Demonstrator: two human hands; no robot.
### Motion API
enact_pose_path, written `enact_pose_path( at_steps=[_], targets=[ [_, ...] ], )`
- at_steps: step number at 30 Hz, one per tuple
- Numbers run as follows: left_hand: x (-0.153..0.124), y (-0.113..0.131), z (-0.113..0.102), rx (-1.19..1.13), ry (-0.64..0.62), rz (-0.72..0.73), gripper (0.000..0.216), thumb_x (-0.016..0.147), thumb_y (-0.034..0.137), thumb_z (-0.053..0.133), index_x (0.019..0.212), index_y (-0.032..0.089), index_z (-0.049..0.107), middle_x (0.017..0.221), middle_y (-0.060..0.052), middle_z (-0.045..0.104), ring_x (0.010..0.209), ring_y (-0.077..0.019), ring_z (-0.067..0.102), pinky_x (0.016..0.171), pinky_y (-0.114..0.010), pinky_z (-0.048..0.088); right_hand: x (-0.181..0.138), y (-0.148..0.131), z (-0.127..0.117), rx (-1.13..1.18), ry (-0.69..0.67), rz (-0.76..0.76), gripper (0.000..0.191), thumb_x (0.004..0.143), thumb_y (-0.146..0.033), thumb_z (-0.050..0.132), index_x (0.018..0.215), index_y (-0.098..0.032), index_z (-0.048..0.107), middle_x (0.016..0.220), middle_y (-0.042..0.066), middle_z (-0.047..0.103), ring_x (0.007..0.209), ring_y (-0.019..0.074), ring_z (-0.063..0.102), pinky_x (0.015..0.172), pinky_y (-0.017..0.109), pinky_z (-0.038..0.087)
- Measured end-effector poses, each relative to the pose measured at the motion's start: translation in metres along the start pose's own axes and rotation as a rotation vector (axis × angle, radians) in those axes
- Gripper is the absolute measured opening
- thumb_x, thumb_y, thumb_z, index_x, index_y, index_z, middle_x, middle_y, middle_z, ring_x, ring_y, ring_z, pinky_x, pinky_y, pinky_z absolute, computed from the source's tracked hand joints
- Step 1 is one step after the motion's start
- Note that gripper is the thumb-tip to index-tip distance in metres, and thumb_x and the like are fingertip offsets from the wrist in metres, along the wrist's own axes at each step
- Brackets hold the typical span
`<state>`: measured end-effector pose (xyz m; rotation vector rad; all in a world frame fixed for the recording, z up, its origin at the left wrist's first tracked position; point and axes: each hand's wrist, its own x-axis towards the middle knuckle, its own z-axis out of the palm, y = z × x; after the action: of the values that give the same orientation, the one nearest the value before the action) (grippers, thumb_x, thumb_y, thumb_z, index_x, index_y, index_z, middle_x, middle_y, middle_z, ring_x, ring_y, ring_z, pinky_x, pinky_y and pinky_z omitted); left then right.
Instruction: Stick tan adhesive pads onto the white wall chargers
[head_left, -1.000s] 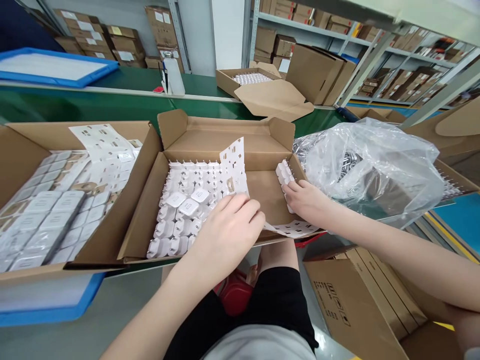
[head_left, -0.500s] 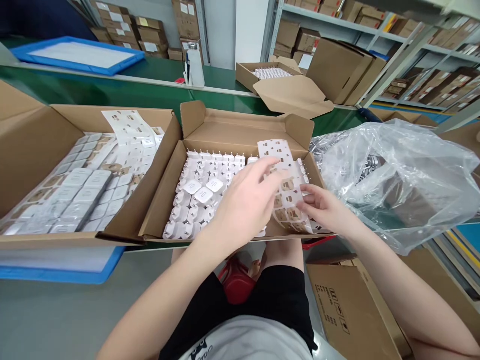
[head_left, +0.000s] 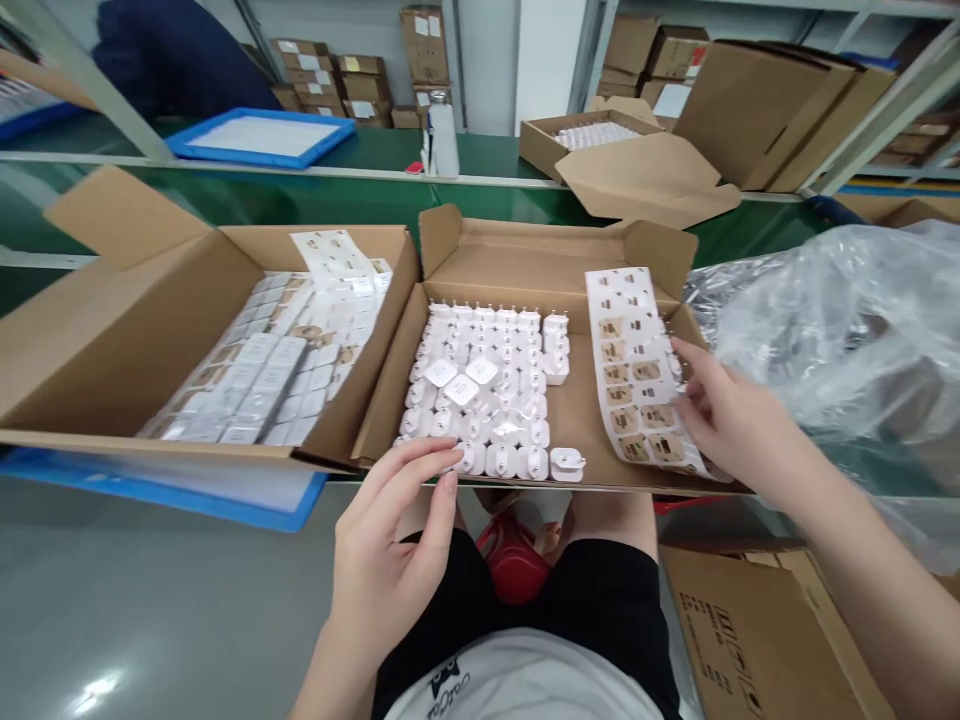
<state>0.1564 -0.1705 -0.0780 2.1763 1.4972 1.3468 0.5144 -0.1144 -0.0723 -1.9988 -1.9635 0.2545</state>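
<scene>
A shallow cardboard box [head_left: 570,262] in front of me holds rows of white plug adapters [head_left: 487,345], their metal pins pointing up. Three square white pieces [head_left: 461,388] lie face up on top of them. Along the box's right side leans a white sticker sheet [head_left: 637,370] with brown cut-out patches, several of its stickers gone. My right hand [head_left: 724,415] has its bent fingers and thumb at this sheet's right edge, gripping it there. Over the front left edge of the box, my left hand [head_left: 397,545] is empty, fingers apart, fingertips near the front row of adapters.
A deeper carton [head_left: 97,340] on the left holds bagged white pieces and another sheet. Clear plastic bags [head_left: 832,320] lie to the right. Behind stand a blue-rimmed tray [head_left: 259,135], a white bottle [head_left: 442,140] and an open box [head_left: 544,150]. A person in dark clothing [head_left: 176,60] is far left.
My left hand has left the sheet and come back to the box's front left edge. The sheet has shifted toward the box's right side with my right hand. The view has turned left.
</scene>
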Motion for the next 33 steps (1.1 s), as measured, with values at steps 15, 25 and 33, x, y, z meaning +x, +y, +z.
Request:
enact_pose_path(
  at_steps=[15, 25, 33],
  targets=[
    [-0.016, -0.006, -0.02, 0.023, 0.134, -0.094, 0.019, 0.102, 0.01, 0.064, 0.105, 0.021, 0.079, 0.103, -0.008, 0.084, 0.096, -0.0204, 0.083, 0.088, -0.032, 0.07, 0.003, -0.075, 0.024, 0.066, 0.03, -0.604, 0.038, 0.108, -0.036, 0.044, 0.121, -0.024, 0.078, 0.119, 0.014, 0.082, 0.11, 0.0362, 0.077, 0.089, 0.052, 0.067],
    [-0.042, -0.032, -0.056, 0.092, 0.24, -0.215, 0.019, 0.104, 0.015, 0.066, 0.108, 0.025, 0.081, 0.107, -0.006, 0.084, 0.101, -0.0228, 0.081, 0.094, -0.036, 0.067, 0.006, -0.079, 0.037, 0.106, -0.536, -0.457, 0.023, 0.098, -0.029, 0.064, 0.11, -0.026, 0.083, 0.093, 0.008, 0.086, 0.081, 0.0318, 0.083, 0.072, 0.043, 0.065],
    [-0.057, -0.011, -0.002, -0.3, 0.05, -0.338, 0.018, 0.107, 0.021, 0.065, 0.103, 0.027, 0.082, 0.107, -0.006, 0.082, 0.103, -0.0222, 0.079, 0.095, -0.035, 0.068, 0.006, -0.091, 0.008, 0.099, -0.436, -0.258, 0.02, 0.095, -0.026, 0.062, 0.097, -0.02, 0.081, 0.095, 0.01, 0.085, 0.085, 0.0282, 0.081, 0.078, 0.037, 0.061]
  ],
)
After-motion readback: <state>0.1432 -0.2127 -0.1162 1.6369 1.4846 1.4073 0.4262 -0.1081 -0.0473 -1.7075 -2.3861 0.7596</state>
